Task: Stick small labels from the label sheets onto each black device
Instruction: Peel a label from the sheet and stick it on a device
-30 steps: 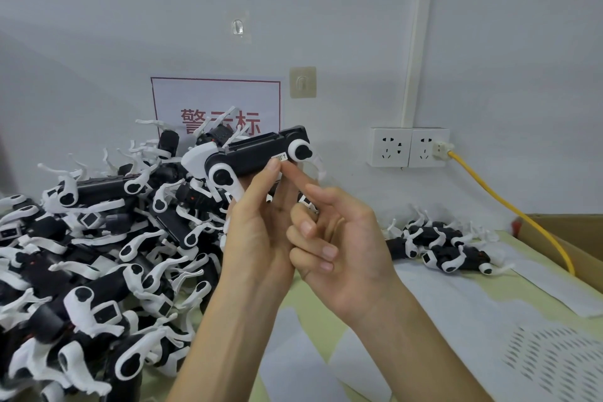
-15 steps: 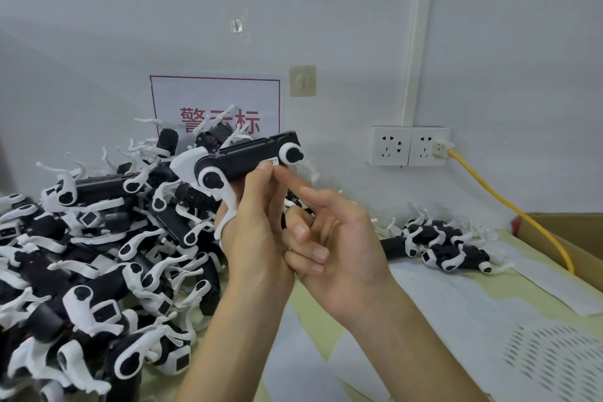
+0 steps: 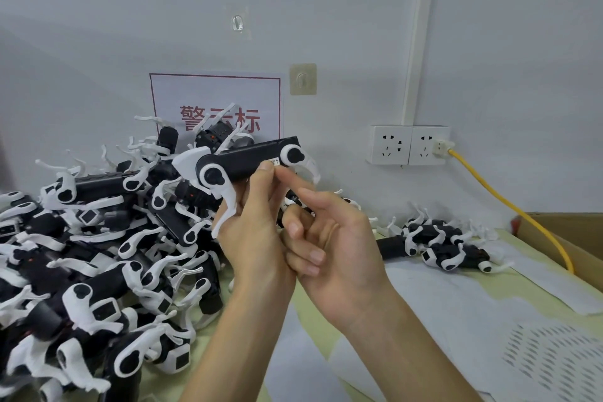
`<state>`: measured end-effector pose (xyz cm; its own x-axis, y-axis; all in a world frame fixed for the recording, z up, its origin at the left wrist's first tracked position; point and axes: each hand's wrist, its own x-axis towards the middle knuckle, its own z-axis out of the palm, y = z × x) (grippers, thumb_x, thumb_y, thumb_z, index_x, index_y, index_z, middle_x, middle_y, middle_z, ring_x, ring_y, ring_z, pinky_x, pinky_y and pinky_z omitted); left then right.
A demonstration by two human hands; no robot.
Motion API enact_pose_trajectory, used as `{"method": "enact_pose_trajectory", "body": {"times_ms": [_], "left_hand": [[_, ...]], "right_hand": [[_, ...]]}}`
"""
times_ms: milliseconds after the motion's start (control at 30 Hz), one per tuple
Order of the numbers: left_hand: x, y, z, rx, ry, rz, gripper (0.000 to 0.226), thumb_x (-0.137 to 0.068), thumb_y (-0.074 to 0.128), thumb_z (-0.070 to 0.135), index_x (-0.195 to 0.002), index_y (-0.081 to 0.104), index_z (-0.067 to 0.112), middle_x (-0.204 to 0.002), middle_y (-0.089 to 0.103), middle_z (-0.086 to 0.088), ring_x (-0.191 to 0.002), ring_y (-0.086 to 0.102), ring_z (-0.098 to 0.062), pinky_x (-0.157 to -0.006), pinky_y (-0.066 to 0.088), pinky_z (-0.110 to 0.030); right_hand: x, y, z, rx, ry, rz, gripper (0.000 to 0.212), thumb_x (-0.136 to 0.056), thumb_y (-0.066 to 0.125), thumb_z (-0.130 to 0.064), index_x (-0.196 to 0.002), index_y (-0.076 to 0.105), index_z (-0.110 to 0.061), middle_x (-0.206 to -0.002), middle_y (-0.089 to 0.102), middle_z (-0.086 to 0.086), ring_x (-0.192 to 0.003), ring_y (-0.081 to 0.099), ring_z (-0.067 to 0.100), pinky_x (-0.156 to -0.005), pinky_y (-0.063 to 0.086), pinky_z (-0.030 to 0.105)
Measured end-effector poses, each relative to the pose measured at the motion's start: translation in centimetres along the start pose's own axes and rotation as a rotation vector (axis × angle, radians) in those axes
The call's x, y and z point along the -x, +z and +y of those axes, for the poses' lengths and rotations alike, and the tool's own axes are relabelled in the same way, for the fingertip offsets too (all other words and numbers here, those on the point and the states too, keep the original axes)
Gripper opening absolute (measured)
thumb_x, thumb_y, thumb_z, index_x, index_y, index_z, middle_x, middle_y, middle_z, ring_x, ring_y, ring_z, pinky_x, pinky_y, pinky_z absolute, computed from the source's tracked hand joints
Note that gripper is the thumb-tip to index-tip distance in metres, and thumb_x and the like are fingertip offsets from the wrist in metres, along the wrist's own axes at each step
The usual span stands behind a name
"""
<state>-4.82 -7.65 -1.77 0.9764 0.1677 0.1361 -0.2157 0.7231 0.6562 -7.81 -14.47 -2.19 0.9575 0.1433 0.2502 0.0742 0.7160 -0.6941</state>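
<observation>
My left hand [image 3: 254,238] grips a black device [image 3: 244,161] with white legs from below and holds it raised in front of the wall. A small white label [image 3: 274,162] sits on the device's lower edge near its right wheel. My right hand [image 3: 339,245] is beside the left one, with its straight index finger touching the device just under that label and its other fingers curled in. White label sheets [image 3: 440,303] lie flat on the table to the right; one of them [image 3: 554,359] shows rows of small labels.
A big heap of black-and-white devices [image 3: 98,254] fills the table's left side. A smaller group [image 3: 437,241] lies at the back right. A cardboard box [image 3: 571,232] stands at the right edge, and a yellow cable [image 3: 509,206] runs from the wall sockets [image 3: 408,144].
Both hands and the held device have shifted slightly left and down. The right index finger has stayed at the label.
</observation>
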Motion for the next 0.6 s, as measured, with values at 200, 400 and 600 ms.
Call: {"method": "enact_pose_trajectory", "body": {"times_ms": [200,400,600], "left_hand": [[-0.1,-0.1,-0.3,-0.035,0.017,0.059,0.037,-0.088,0.077,0.033,-0.052,0.072,0.028,-0.065,0.071,0.006,-0.043,0.06,-0.011,-0.038,0.043,-0.02],[-1.3,-0.5,0.5,0.103,0.081,0.071,0.011,-0.094,0.072,0.02,-0.09,0.072,0.01,-0.086,0.079,-0.001,-0.089,0.077,-0.013,-0.08,0.059,-0.021],[-1.3,-0.3,0.6,0.127,0.032,-0.037,0.011,-0.097,0.069,0.02,-0.093,0.066,0.01,-0.09,0.075,-0.002,-0.086,0.076,-0.014,-0.084,0.059,-0.025]], "right_hand": [[0.2,0.5,0.6,0.02,-0.04,0.043,0.036,-0.078,0.059,-0.022,-0.108,0.08,-0.016,-0.059,0.049,0.001,-0.032,0.028,0.004,-0.033,0.02,0.016],[0.3,0.6,0.9,-0.029,-0.07,0.05,0.044,-0.079,0.057,-0.019,-0.119,0.075,-0.014,-0.056,0.046,0.001,-0.034,0.026,0.007,-0.039,0.016,0.021],[0.5,0.7,-0.1,0.028,-0.158,0.042,0.027,-0.08,0.057,-0.019,-0.095,0.078,-0.011,-0.052,0.044,0.0,-0.036,0.024,0.009,-0.039,0.018,0.022]]}}
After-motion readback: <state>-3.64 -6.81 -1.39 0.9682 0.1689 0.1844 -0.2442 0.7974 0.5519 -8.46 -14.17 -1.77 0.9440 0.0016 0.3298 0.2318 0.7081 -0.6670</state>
